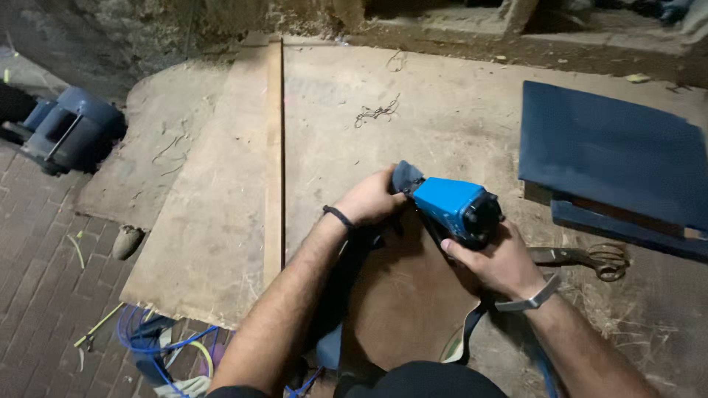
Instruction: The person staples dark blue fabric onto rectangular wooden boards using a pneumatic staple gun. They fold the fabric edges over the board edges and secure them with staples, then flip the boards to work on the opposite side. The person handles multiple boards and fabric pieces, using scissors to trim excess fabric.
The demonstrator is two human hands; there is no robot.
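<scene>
A blue box-shaped power tool [456, 208] with a dark round end sits at the middle of a dusty wooden board [346, 125]. My right hand [495, 262] grips its underside at the near end. My left hand [370, 199] presses on the tool's dark blue far end. A brown rounded panel [404, 302] lies under the tool, and a dark strap [467, 330] hangs down below my right hand. I wear a black band on the left wrist and a silver bracelet on the right.
A dark blue flat panel [616, 158] lies on the board at the right, with old metal scissors [590, 258] beside it. A blue-grey motor [70, 133] sits on the brick floor at the left. Blue and yellow cables [166, 346] lie below the board's near edge.
</scene>
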